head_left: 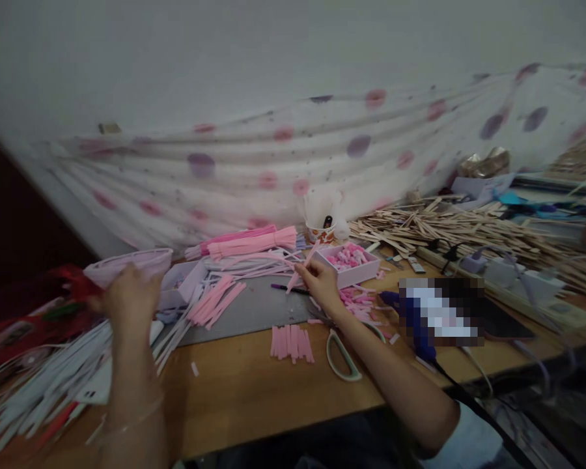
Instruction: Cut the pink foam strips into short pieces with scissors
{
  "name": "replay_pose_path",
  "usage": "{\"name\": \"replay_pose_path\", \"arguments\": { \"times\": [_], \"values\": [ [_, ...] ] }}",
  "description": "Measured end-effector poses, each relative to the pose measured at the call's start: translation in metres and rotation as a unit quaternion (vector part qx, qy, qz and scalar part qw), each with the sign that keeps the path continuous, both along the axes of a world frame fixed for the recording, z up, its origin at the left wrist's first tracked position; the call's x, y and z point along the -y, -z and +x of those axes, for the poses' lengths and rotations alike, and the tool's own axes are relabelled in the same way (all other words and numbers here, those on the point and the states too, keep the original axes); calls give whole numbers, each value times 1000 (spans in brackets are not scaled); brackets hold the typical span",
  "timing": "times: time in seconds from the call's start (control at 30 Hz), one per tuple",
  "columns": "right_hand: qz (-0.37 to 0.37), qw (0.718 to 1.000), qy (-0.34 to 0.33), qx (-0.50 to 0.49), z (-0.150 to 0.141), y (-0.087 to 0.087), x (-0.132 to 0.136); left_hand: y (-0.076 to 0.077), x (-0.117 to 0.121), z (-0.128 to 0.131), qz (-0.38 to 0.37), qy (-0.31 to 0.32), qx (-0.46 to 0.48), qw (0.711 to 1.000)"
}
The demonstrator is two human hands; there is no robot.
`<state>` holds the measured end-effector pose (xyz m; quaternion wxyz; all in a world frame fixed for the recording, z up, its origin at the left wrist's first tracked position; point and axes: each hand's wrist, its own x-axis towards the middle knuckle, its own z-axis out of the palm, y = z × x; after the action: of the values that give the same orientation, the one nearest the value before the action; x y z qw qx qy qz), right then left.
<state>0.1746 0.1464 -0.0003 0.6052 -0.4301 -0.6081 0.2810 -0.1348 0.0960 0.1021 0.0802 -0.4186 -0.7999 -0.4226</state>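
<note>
My left hand (127, 296) is raised at the left with its fingers closed on the rim of a pale pink plastic basket (131, 262); the picture is smeared there. At the middle of the wooden table (254, 391), my right hand (322, 283) pinches a thin pink strip (300, 268) that points up and to the right. It is held over a grey mat (254, 306). A row of short pink cut strips (292, 343) lies just in front of the mat. Just right of my right hand, a white box (351, 264) holds small pink pieces.
Bundles of pink fringed paper (247, 242) lie behind the mat. White and pink strips (49, 384) pile at the left. Scissors with pale handles (342, 355) lie near my right forearm. A blue glue gun (415, 319), a paper cup (321, 231) and heaps of wooden sticks (469, 228) are at the right.
</note>
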Motion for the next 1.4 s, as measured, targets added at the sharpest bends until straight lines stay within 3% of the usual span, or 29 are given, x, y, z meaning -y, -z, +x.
{"name": "replay_pose_path", "arguments": {
  "times": [0.03,0.1,0.2,0.3,0.37,0.47,0.67,0.8,0.9,1.2,1.33,1.4],
  "values": [
    [-4,1000,-17,-6,0,0,0,5,-5,16,0,67,27,997],
    [-17,998,-54,-27,-1,-1,1,18,-18,53,-4,246,137,960],
    [-41,993,-91,-57,-2,-1,1,40,-35,109,-39,490,154,857],
    [-55,992,-101,-50,-1,0,1,64,-45,142,-127,602,193,765],
    [-57,993,-94,-35,-1,0,1,77,-47,149,-142,619,214,742],
    [-58,994,-92,-22,-3,0,2,86,-47,148,-160,607,265,732],
    [-41,994,-97,35,-7,1,5,90,-42,143,-203,588,369,691],
    [-32,995,-88,43,-6,2,4,91,-36,141,-240,599,405,648],
    [-31,994,-93,38,-5,5,2,92,-34,141,-248,600,421,633],
    [-65,991,-112,16,-3,3,1,101,-36,145,-200,582,468,634],
    [-107,980,-165,27,-3,3,1,103,-39,143,-185,581,452,651],
    [-80,984,-156,41,-3,4,0,105,-42,143,-163,586,417,675]
  ]
}}
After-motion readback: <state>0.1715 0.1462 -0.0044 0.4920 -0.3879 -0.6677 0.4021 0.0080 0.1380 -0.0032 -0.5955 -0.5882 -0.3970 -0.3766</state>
